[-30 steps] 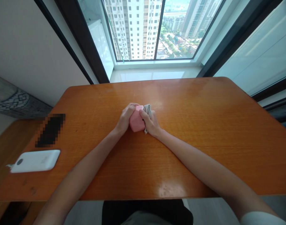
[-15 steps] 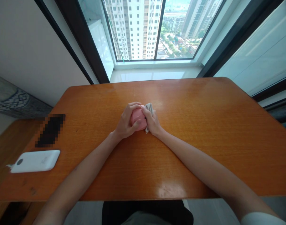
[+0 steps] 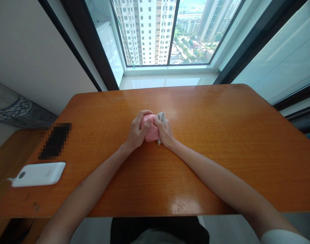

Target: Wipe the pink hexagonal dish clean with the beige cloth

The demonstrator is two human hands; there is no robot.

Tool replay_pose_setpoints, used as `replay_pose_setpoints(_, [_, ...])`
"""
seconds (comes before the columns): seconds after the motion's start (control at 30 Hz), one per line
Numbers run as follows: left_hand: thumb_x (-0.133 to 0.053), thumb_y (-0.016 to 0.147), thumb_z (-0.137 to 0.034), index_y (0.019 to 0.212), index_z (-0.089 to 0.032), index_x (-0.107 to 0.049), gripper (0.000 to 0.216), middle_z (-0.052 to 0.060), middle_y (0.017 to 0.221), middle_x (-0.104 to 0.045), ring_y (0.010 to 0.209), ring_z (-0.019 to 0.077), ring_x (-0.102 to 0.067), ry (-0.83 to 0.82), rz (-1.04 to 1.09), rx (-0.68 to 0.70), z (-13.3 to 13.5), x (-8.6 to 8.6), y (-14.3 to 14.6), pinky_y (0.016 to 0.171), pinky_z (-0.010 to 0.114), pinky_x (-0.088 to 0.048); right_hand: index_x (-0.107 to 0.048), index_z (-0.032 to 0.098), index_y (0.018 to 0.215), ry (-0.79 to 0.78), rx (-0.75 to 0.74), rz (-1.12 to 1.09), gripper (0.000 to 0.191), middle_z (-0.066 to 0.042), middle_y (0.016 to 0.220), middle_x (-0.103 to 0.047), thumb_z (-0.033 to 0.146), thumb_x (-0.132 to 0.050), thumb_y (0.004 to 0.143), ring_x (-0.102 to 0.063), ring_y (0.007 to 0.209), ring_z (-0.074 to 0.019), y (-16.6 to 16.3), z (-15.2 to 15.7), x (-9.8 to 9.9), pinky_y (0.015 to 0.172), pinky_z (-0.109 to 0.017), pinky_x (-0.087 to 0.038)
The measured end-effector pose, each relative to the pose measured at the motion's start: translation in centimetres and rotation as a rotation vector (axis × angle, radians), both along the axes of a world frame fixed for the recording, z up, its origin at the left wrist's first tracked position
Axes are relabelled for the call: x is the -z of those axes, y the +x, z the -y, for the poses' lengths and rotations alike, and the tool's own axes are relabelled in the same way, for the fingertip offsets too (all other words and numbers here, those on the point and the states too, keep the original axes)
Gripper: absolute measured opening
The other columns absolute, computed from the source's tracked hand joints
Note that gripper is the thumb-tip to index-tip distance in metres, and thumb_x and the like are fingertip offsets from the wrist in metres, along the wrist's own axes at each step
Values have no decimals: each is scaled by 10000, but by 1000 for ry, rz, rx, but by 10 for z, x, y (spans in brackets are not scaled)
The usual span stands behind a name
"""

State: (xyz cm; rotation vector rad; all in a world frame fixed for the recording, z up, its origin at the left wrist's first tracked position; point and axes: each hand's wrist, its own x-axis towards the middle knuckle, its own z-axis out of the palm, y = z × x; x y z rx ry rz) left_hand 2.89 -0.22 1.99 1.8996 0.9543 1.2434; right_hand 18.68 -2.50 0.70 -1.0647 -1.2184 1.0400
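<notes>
A small, smooth pink object (image 3: 152,134) with rounded sides is between my hands over the middle of the wooden table (image 3: 221,145); its exact kind is not clear. My left hand (image 3: 136,133) wraps its left side, the fingers over the far edge and the thumb across the top. On the right side, my right hand (image 3: 166,135) presses a grey cloth (image 3: 161,117) against the pink object. The cloth sticks out beyond the fingers, and a small tip of it shows below. My right thumb rests on the pink object near the left thumb. The palms hide much of it.
At the table's left lie a white power-bank-like device (image 3: 39,174) with a short cable end and a dark pixelated item (image 3: 55,141). Beyond the far edge is a window ledge (image 3: 165,81). A wooden bench (image 3: 15,152) stands at the left.
The pink object has turned in my hands, and a flatter, edged face now shows. My left thumb has moved up from its lower side onto the top. The right hand and cloth have barely moved.
</notes>
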Motion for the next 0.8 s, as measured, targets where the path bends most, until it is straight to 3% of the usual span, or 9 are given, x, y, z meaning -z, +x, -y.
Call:
replay_pose_setpoints(0.17, [-505, 1068, -636, 1043, -214, -755, 491, 40, 1014, -771, 909, 217, -678, -362, 173, -22, -6, 0, 5, 877, 342, -548, -461, 245, 699, 13, -50, 56, 606, 50, 663, -394, 759, -611, 985, -379, 627, -111, 0, 2, 1, 564, -279, -303])
replay_pose_setpoints(0.33, [-519, 1052, -674, 1070, -220, -754, 512, 51, 1054, -775, 927, 227, -686, -391, 212, -17, -3, 0, 7, 895, 355, -555, -480, 242, 700, 18, -52, 56, 610, 44, 656, -431, 763, -598, 994, -402, 622, -115, 0, 3, 0, 565, -277, -320])
replay_pose_setpoints(0.43, [-466, 1099, -652, 1161, -230, -727, 499, 71, 1167, -767, 1019, 241, -707, -251, 223, -34, 2, 3, 5, 956, 381, -566, -479, 242, 690, 9, -67, 38, 597, 47, 643, -430, 737, -606, 998, -394, 607, -113, 0, 3, -1, 557, -281, -309])
replay_pose_setpoints(0.6, [-548, 1110, -568, 1374, -240, -628, 429, 133, 1411, -671, 1371, 299, -627, 283, 40, 55, 3, 11, -2, 1218, 501, -499, -488, 244, 725, -6, -8, -28, 522, 50, 693, -432, 668, -615, 1001, -398, 651, -118, 0, 0, -3, 603, -277, -364])
replay_pose_setpoints(0.8, [-534, 1122, -518, 1405, -239, -582, 400, 139, 1377, -662, 1341, 296, -635, 369, -67, 68, 0, 12, -4, 1195, 516, -526, -519, 239, 748, -15, 16, -27, 501, 46, 720, -439, 669, -615, 988, -409, 691, -125, 0, -2, -5, 629, -274, -389])
